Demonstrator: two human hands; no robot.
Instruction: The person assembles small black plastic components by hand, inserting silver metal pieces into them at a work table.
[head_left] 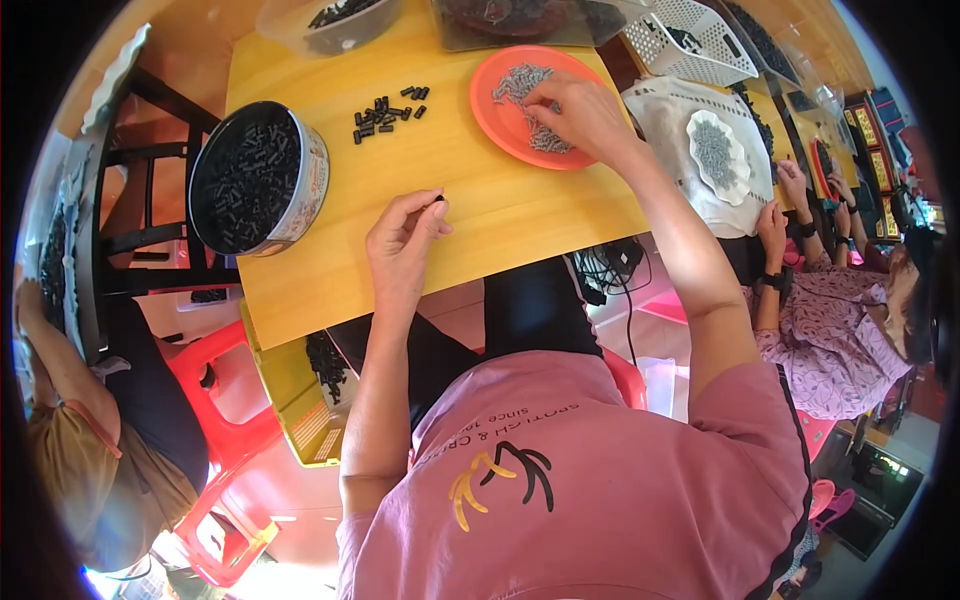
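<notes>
My left hand (403,245) is above the near part of the yellow table, with thumb and forefinger pinched on a small black cylindrical piece (439,198). Only the dark end of that piece shows. My right hand (583,115) reaches over an orange-red plate (487,118), its fingertips pinched together among small grey pieces (522,82) heaped there. Whether a grey piece sits between those fingers cannot be made out. Beyond my left hand, several loose black cylinders (380,116) lie scattered on the wood.
A round tin (312,180) full of black pieces stands at the table's left. Clear plastic tubs (345,38) line the far edge, with a white basket (690,45) at far right. A yellow crate (305,400) is below. Other people sit at both sides, hands at their own tables.
</notes>
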